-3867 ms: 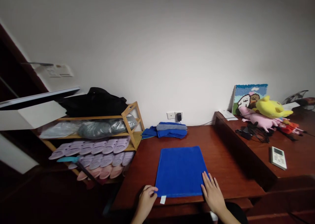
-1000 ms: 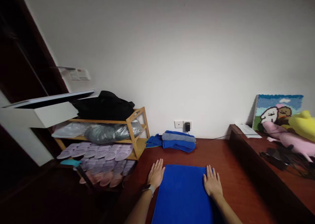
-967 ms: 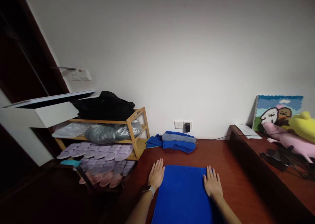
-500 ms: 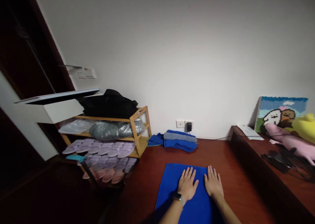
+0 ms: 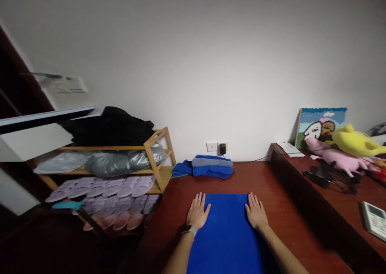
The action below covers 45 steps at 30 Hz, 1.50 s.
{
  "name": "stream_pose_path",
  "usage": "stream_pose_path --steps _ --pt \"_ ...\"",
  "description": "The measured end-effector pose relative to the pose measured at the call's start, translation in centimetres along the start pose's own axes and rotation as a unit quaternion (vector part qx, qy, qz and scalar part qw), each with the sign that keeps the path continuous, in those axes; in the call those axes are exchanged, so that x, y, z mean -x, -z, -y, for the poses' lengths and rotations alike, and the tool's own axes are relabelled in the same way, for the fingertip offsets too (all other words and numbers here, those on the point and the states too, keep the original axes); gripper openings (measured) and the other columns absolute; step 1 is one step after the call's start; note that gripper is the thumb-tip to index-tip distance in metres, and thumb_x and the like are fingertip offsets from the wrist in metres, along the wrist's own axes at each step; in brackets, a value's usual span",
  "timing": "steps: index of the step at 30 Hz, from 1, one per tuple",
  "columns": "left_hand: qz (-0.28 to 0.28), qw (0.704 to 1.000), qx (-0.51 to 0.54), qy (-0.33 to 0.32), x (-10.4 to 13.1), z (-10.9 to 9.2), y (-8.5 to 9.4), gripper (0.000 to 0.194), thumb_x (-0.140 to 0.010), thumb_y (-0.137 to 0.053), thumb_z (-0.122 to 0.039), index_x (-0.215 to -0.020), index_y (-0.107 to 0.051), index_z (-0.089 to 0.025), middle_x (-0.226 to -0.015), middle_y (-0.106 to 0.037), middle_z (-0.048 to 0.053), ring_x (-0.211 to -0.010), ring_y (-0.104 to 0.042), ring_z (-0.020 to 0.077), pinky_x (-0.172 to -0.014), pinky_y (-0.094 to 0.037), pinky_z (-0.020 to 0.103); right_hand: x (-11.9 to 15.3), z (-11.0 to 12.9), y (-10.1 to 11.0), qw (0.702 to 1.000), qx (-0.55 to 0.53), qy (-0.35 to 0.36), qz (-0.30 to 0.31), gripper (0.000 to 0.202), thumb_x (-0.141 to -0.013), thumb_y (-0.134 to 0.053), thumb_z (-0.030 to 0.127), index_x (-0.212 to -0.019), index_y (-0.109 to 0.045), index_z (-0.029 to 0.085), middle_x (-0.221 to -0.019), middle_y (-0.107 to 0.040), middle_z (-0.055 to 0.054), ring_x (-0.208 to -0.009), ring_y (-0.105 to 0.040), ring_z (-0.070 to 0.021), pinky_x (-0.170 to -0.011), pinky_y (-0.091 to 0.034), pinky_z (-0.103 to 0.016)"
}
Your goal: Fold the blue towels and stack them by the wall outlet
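Head view: the left hand [image 5: 197, 214], on the middle of the cloth [image 5: 226, 234] a moment ago, now lies at its left edge. The right hand [image 5: 256, 213] stays at the right edge. Both are palm down, fingers pointing toward the wall [image 5: 193, 65], thumbs apart from the fingers, pressing flat and clamped on nothing. The cloth lies spread on the table [image 5: 253, 179], between the hands, nearer than the folded towels [image 5: 212, 167].

The left hand [image 5: 197, 214] and right hand [image 5: 256, 213] lie spread at either side edge of a flat blue towel [image 5: 226, 236] on the reddish-brown desk [image 5: 289, 213]. Behind, bundled blue and gray cloths [image 5: 212, 166] rest near the wall [image 5: 193, 73].
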<state>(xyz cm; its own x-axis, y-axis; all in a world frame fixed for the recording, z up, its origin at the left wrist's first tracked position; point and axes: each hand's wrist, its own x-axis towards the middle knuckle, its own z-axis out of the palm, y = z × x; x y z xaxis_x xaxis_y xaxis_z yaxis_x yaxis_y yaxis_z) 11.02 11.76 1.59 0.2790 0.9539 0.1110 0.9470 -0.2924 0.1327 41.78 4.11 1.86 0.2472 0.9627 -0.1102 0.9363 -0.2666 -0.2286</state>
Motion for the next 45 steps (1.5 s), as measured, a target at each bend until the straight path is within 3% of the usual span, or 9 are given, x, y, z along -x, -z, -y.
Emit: stream_pose_path --steps 13,20,23,27,29,31,34,41,45 --pt "0.034 0.998 -0.042 0.017 -0.5 -0.3 0.4 0.071 -0.102 -0.021 -0.052 -0.162 -0.027 -0.014 -0.169 -0.021 0.009 -0.157 -0.017 0.0257 -0.127 -0.020 0.047 1.1 -0.1 0.4 0.999 -0.012 0.034 -0.003 0.068 -0.100 -0.015 0.040 -0.163 -0.012 0.014 -0.171 -0.010 0.002 -0.158 -0.004 -0.0189 -0.128 0.000 -0.041" --pt "-0.007 0.997 -0.066 -0.029 -0.4 -0.6 1.5 0.063 -0.101 -0.027 -0.038 -0.160 -0.031 -0.016 -0.167 -0.028 0.007 -0.155 -0.023 0.0229 -0.127 -0.021 0.046 0.9 -0.3 0.4 0.998 -0.049 0.034 -0.004 0.069 -0.100 -0.016 0.043 -0.163 -0.013 0.016 -0.171 -0.014 0.000 -0.158 -0.005 -0.0181 -0.128 -0.001 -0.040" --pt "-0.037 0.992 -0.038 -0.116 -0.4 -4.8 2.1 0.063 -0.100 -0.028 -0.028 -0.161 -0.029 -0.017 -0.168 -0.027 0.005 -0.156 -0.020 0.0212 -0.129 -0.018 0.045 0.8 -0.4 0.2 0.998 -0.052 0.039 -0.009 0.069 -0.100 -0.016 0.042 -0.163 -0.013 0.015 -0.171 -0.014 0.000 -0.158 -0.005 -0.0180 -0.128 0.000 -0.040" --pt "0.007 0.978 0.046 -0.201 0.3 -13.9 0.5 0.062 -0.103 -0.021 -0.036 -0.161 -0.028 -0.016 -0.169 -0.027 0.007 -0.157 -0.019 0.0210 -0.129 -0.019 0.044 0.8 -0.7 -0.5 0.999 -0.032 0.041 -0.005 0.070 -0.099 -0.015 0.043 -0.163 -0.014 0.013 -0.171 -0.013 -0.001 -0.158 -0.006 -0.0192 -0.128 -0.001 -0.042" --pt "0.024 0.976 0.077 -0.204 0.6 -17.1 -1.1 0.063 -0.105 -0.013 -0.041 -0.162 -0.026 -0.018 -0.168 -0.028 0.005 -0.157 -0.019 0.0188 -0.129 -0.019 0.043 0.7 -0.9 -0.9 0.999 -0.016 0.050 0.001 0.070 -0.099 -0.014 0.041 -0.163 -0.016 0.014 -0.171 -0.014 -0.001 -0.158 -0.006 -0.0200 -0.128 -0.002 -0.043" --pt "0.024 0.979 0.091 -0.183 0.6 -18.3 -2.5 0.064 -0.105 -0.009 -0.045 -0.163 -0.024 -0.021 -0.168 -0.028 0.004 -0.157 -0.018 0.0183 -0.129 -0.017 0.044 0.7 -1.1 -1.1 0.998 -0.003 0.062 0.002 0.069 -0.099 -0.014 0.040 -0.162 -0.017 0.013 -0.170 -0.014 -0.001 -0.158 -0.006 -0.0207 -0.128 -0.004 -0.043" --pt "0.012 0.984 0.095 -0.148 0.3 -16.2 -3.1 0.065 -0.105 -0.011 -0.051 -0.162 -0.026 -0.023 -0.169 -0.028 0.005 -0.157 -0.019 0.0209 -0.129 -0.016 0.048 0.6 -1.1 -1.3 0.998 0.009 0.056 -0.003 0.071 -0.099 -0.012 0.042 -0.162 -0.016 0.012 -0.170 -0.015 -0.002 -0.158 -0.008 -0.0213 -0.128 -0.005 -0.044" --pt "0.030 1.000 0.003 -0.009 -0.4 -3.3 0.8 0.072 -0.104 -0.013 -0.059 -0.161 -0.030 -0.018 -0.168 -0.027 0.009 -0.156 -0.021 0.0243 -0.127 -0.018 0.048 0.6 -0.8 -1.4 0.999 -0.005 0.039 -0.017 0.071 -0.100 -0.012 0.047 -0.163 -0.017 0.014 -0.170 -0.018 -0.001 -0.158 -0.010 -0.0201 -0.129 -0.007 -0.043" --pt "0.023 1.000 -0.012 0.006 0.0 0.9 1.7 0.070 -0.105 -0.015 -0.059 -0.161 -0.029 -0.021 -0.168 -0.027 0.007 -0.156 -0.021 0.0238 -0.127 -0.021 0.047 0.6 -0.7 -1.3 0.999 -0.001 0.038 -0.016 0.070 -0.100 -0.012 0.046 -0.163 -0.017 0.014 -0.170 -0.018 -0.001 -0.158 -0.010 -0.0203 -0.129 -0.006 -0.043"
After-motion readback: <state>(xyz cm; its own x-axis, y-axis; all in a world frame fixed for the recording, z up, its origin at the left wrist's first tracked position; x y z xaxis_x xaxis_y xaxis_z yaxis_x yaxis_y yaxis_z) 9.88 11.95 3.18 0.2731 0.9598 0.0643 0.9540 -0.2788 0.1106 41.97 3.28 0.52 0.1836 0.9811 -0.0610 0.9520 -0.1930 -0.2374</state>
